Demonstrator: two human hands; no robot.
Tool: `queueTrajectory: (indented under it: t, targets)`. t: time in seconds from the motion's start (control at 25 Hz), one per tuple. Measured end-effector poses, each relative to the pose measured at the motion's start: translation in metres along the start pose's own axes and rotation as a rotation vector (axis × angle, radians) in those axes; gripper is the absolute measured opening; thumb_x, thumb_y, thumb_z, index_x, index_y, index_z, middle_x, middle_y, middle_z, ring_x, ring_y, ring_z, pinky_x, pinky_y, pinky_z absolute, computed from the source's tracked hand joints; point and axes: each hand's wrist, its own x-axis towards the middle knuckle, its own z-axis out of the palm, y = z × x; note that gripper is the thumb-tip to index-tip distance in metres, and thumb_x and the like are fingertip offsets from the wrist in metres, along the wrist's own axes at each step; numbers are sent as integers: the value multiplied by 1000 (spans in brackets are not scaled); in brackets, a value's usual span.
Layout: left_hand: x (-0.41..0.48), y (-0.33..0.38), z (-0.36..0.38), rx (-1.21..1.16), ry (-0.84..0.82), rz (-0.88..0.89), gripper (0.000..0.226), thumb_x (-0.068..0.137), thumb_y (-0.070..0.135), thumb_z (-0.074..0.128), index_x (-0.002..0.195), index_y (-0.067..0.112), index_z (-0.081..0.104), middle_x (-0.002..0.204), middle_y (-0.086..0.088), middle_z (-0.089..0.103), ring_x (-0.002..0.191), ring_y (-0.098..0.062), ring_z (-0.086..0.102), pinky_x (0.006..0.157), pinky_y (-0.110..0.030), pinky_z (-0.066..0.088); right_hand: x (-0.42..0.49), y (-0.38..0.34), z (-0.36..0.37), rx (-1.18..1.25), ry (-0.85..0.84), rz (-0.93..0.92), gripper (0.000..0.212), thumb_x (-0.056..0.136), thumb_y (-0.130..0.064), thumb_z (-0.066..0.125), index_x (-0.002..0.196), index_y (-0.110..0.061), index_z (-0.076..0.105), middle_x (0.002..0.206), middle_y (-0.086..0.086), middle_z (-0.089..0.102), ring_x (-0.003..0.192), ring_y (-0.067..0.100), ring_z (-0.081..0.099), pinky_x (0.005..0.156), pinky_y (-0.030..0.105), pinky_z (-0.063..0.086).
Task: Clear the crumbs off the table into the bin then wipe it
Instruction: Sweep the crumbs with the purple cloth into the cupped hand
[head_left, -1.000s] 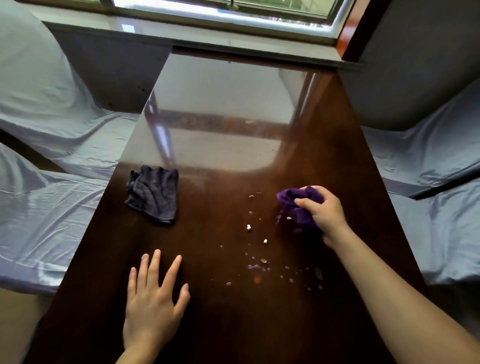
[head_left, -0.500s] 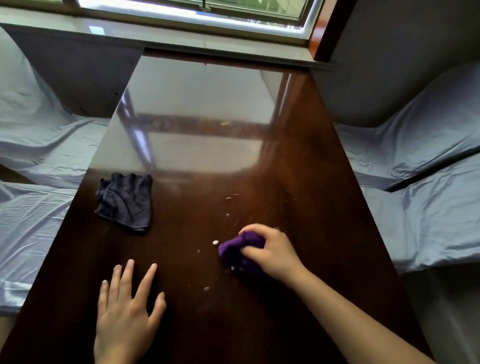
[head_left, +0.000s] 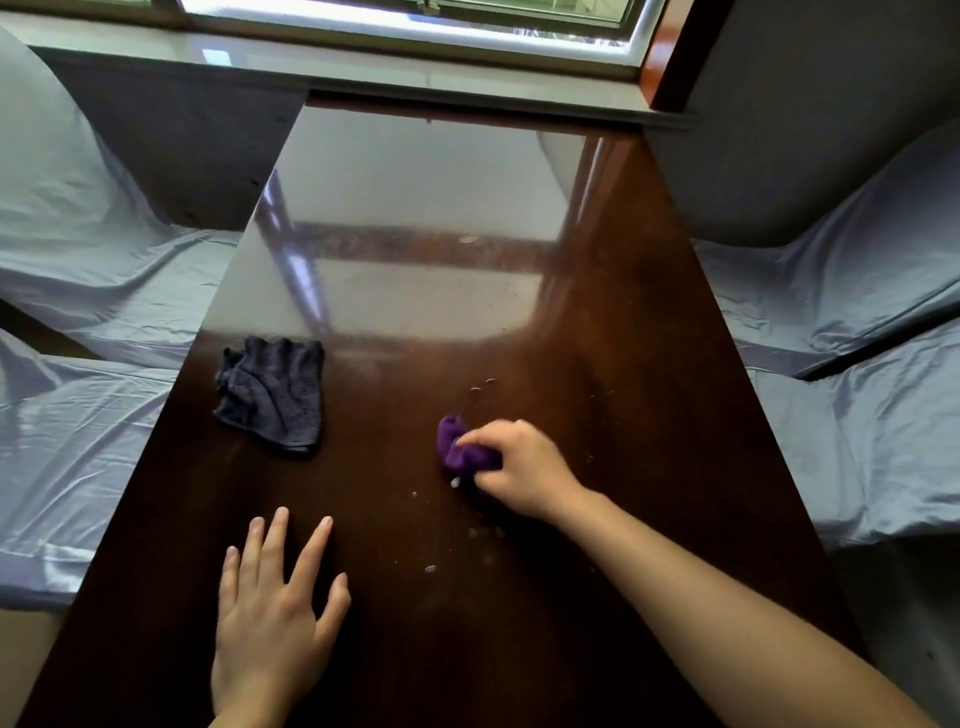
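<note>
Gripping: the right hand (head_left: 519, 475) has its grip clamped on a bunched purple cloth (head_left: 457, 449), pressed to the table (head_left: 597, 364) near its middle; the hand is blurred.
Left hand: the left hand (head_left: 270, 613) lies flat on the near table, fingers spread, holding nothing.
Surfaces: the table is dark, glossy brown wood, long and rectangular, its far half mirroring the bright window (head_left: 405, 15).
Crumbs: small pale crumbs (head_left: 455, 482) lie scattered just beside and nearer than the purple cloth.
Around: a dark grey cloth (head_left: 275, 395), ribbed and crumpled, rests near the table's left edge, well apart from both hands; seats draped in wrinkled pale blue fabric (head_left: 78, 270) flank the table on both sides.
Bin: none shows.
Change: half a second ago the purple cloth sat lower and further left, close to the left hand; it now sits further up the table, with crumbs exposed behind it.
</note>
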Motion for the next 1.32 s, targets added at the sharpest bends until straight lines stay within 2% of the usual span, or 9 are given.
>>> queueTrajectory:
  t: [0.12, 0.32, 0.4, 0.52, 0.72, 0.84, 0.92, 1.16, 1.32]
  targets:
    - [0, 0, 1, -6, 0, 8, 66, 78, 50, 39, 136, 23, 55, 149, -22, 42, 141, -40, 32, 114, -59, 23, -36, -7, 6, 196, -66, -35, 40, 73, -24, 68, 111, -34, 70, 110, -10, 72, 102, 10, 65, 93, 31, 52]
    - [1, 0, 1, -16, 2, 5, 69, 90, 63, 20, 136, 24, 54, 149, -22, 41, 141, -39, 31, 114, -58, 21, -68, 39, -42, 575, 306, 180, 35, 71, -14, 73, 99, -34, 72, 91, -14, 75, 83, 4, 68, 77, 19, 53]
    - [1, 0, 1, -13, -10, 6, 75, 90, 67, 13, 137, 24, 53, 149, -22, 41, 142, -39, 31, 115, -57, 19, -74, 74, -61, 549, 402, 299, 36, 78, -6, 73, 100, -34, 73, 96, -11, 75, 92, 11, 69, 84, 25, 56]
    - [1, 0, 4, -2, 2, 3, 66, 82, 55, 34, 136, 23, 55, 149, -23, 40, 141, -40, 31, 114, -60, 22, -72, 110, -69, 286, 362, 445, 38, 85, -7, 68, 118, -27, 69, 120, -1, 70, 111, 22, 64, 99, 36, 51]
    - [1, 1, 5, 3, 32, 12, 68, 77, 51, 38, 136, 21, 55, 148, -24, 41, 141, -42, 32, 113, -60, 21, -72, 75, -30, -15, 237, 202, 44, 78, -11, 69, 121, -21, 71, 126, -1, 70, 106, 28, 63, 94, 32, 46]
    - [0, 1, 6, -10, 42, 10, 69, 77, 51, 38, 136, 21, 55, 149, -25, 40, 140, -42, 32, 113, -61, 22, -89, 37, -5, 15, 62, 26, 41, 81, -19, 67, 121, -27, 68, 123, -9, 70, 104, 17, 60, 93, 29, 47]
    - [0, 0, 6, -12, 39, 7, 69, 77, 52, 38, 136, 22, 55, 149, -24, 40, 141, -42, 31, 114, -60, 21, -99, 29, -7, 97, 126, 0, 39, 80, -22, 65, 119, -27, 68, 119, -10, 70, 104, 13, 60, 93, 26, 47]
    - [0, -1, 1, -25, 1, 13, 68, 81, 51, 34, 139, 20, 51, 151, -24, 38, 145, -38, 26, 117, -55, 16, -145, 86, -48, 581, 430, 380, 35, 84, -12, 69, 104, -41, 72, 108, -13, 74, 97, 3, 68, 87, 26, 53]
    - [-3, -2, 0, -172, 35, 2, 62, 86, 41, 33, 133, 7, 57, 148, -23, 42, 143, -37, 30, 119, -53, 17, -153, 96, -13, 406, 502, 604, 43, 88, -8, 68, 125, -27, 67, 135, -1, 64, 124, 22, 59, 108, 42, 46]
